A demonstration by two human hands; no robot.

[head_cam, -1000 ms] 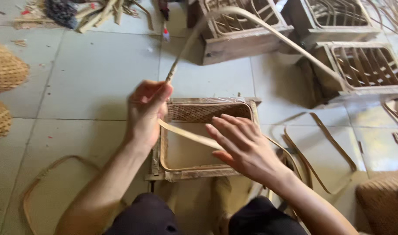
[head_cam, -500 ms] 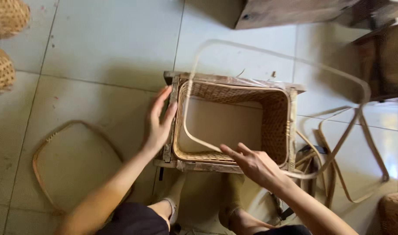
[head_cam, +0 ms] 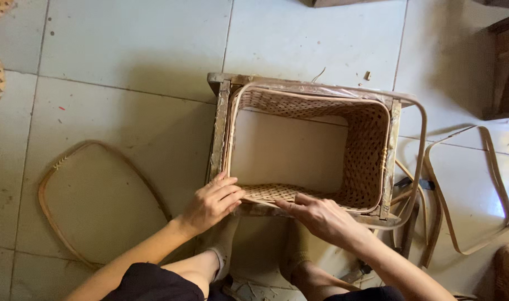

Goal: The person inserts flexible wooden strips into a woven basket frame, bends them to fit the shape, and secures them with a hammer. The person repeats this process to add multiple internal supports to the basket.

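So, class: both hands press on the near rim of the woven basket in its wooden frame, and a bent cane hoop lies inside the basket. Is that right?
Not quite. The head view shows the left hand and right hand on the woven basket rim, but the basket is empty; the bent cane hoop lies on the floor beside it.

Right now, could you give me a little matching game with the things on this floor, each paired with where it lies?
Things:
1. woven basket
2. bent cane hoop
3. left hand
4. loose cane frame

Places:
A. on the tiles at far right
B. inside the wooden mould
C. on the tiles to the left of the mould
D. on the near left corner of the basket rim

Pairs: 1-B, 2-C, 3-D, 4-A
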